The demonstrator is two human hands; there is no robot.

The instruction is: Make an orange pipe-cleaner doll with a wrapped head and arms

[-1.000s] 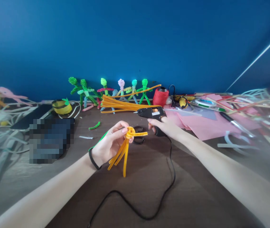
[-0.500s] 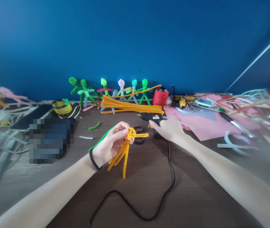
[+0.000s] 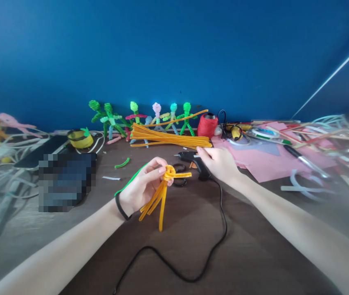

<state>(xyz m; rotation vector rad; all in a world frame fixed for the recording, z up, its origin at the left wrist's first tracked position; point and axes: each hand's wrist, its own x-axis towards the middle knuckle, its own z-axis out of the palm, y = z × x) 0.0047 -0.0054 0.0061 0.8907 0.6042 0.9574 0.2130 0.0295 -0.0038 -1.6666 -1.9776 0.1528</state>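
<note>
Head view: pinching bent orange pipe cleaners in left hand, above the table, left of black glue gun. With right hand, covering its back end; cannot tell whether gripping or only touching.

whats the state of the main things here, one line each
orange piece: looped on top, strands hanging
left hand: pinching it
glue gun: nozzle pointing left, apparently lying down
right hand: over its rear, grip unclear
gun cord: loosely curved
scissors: handles partly hidden, blades unseen
orange bundle: lying, one strand raised
red roll: upright
</note>
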